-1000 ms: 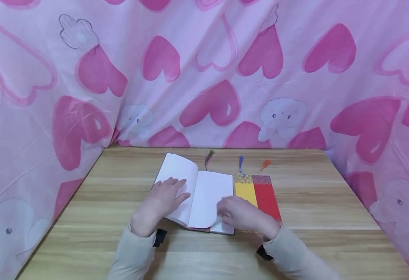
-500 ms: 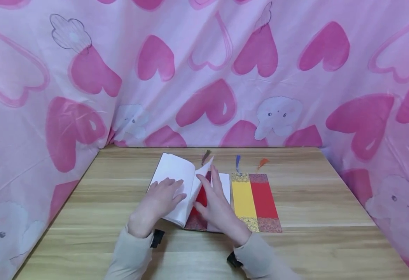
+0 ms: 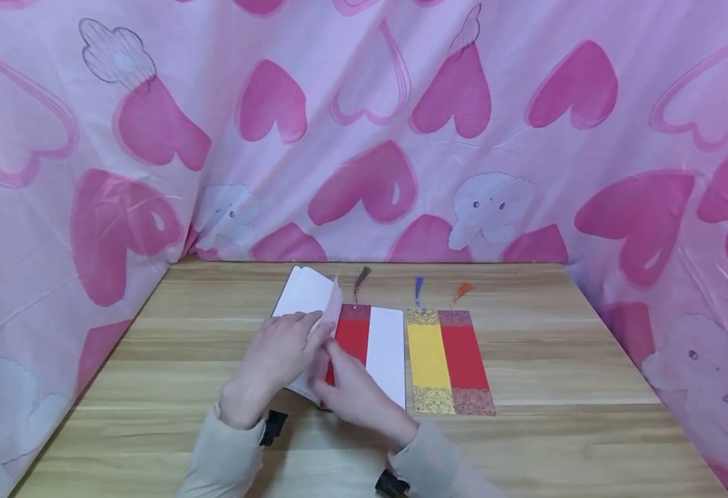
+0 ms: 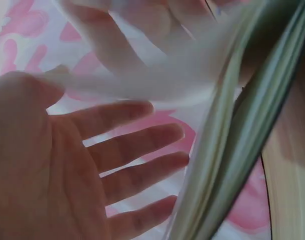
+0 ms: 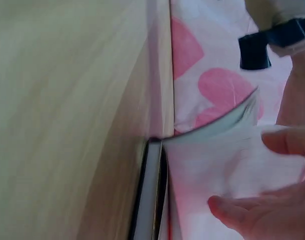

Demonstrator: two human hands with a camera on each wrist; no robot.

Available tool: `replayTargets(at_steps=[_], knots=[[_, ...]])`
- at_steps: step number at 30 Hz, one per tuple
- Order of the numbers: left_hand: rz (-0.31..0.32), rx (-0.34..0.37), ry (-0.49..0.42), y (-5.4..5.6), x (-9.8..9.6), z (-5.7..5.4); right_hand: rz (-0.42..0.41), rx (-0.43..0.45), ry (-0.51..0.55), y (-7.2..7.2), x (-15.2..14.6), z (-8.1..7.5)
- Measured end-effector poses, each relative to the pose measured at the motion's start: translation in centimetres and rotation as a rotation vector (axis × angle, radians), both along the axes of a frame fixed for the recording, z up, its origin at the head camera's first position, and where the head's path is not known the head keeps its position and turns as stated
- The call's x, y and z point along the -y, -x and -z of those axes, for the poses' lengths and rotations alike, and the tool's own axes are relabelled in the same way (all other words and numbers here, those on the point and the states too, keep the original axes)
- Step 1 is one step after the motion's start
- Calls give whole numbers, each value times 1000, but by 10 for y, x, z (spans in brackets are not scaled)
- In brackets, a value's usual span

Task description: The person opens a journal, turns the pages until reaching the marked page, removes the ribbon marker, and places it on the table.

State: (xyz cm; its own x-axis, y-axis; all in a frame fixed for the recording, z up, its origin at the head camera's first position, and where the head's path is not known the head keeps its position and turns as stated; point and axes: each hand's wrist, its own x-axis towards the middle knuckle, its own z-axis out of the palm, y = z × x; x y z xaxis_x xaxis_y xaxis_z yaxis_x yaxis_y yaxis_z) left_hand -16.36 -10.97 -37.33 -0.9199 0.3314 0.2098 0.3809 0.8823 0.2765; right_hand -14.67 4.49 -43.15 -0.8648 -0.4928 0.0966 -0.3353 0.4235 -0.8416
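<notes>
An open notebook [image 3: 385, 360] lies on the table, with a red bookmark [image 3: 354, 335] flat on its right-hand page. The bookmark's dark tassel [image 3: 362, 278] reaches past the top edge. One leaf [image 3: 334, 304] stands raised between both hands. My left hand [image 3: 277, 349] is over the left-hand pages; the left wrist view shows its fingers [image 4: 137, 142] extended and the thumb [image 4: 55, 85] at the leaf's edge. Against the other side of the leaf, my right hand [image 3: 364, 394] presses with extended fingers. It covers the lower part of the bookmark.
Right of the notebook, a yellow bookmark [image 3: 428, 353] with a blue tassel [image 3: 419, 287] and another red bookmark [image 3: 466, 354] with an orange tassel [image 3: 463, 290] lie side by side on the wooden table [image 3: 563, 360]. A pink heart-patterned cloth [image 3: 364, 187] hangs behind.
My right hand has moved left from the right-hand page's edge, turning the leaf over and uncovering the red bookmark. The left hand has moved slightly, its thumb now at the leaf.
</notes>
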Motion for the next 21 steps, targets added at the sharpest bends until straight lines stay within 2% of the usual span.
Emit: replayTargets(at_steps=[2,6,9,13,18,21], knots=[[-6,11,7,-2,-1,-1,-65,20,-37,-3,2,0],[3,41,51,-4,-4,-1,-190,-73,-151,-8,5,2],[21,30,65,-4,-5,0,-253,-149,-204,-11,6,4],[34,2,72,-5,-7,1,-284,-183,-256,-12,7,5],[31,-17,149,-2,-9,5,-320,-213,-319,-12,2,1],[-2,23,205,-2,-9,7,-355,-211,-323,-11,-4,-1]])
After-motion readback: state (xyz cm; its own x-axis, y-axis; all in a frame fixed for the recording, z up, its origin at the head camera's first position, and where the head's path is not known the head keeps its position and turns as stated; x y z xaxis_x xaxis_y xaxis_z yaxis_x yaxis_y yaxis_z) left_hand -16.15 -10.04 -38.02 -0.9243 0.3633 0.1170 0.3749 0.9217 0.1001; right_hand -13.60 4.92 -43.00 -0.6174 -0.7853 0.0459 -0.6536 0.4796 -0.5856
